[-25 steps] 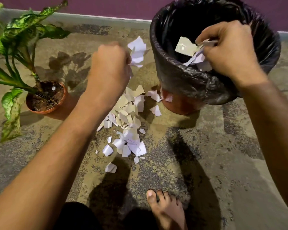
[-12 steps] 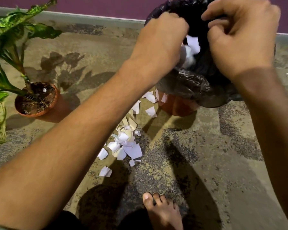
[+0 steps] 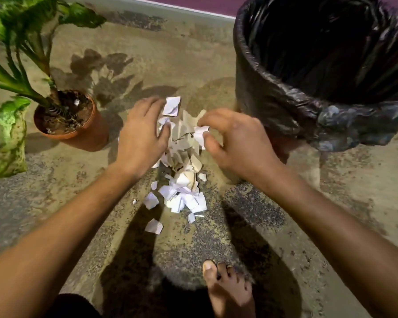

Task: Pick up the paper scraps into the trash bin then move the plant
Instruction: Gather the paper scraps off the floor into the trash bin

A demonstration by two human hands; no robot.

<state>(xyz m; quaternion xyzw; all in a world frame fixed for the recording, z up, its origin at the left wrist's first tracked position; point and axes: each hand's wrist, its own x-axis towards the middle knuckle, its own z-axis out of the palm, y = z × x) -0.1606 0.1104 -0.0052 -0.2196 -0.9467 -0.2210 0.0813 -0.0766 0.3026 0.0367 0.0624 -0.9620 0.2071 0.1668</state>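
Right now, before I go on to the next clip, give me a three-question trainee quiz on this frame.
1. True or false: the plant pot stands on the floor to the left of the paper scraps.
2. Multiple choice: where are the two hands? A) over the trash bin B) either side of the scrap pile C) on the plant pot.
3. Fill in: the right hand pinches a white ____ between thumb and fingers, while the left hand lies against the pile.

Key: 1 true; 2 B; 3 scrap.
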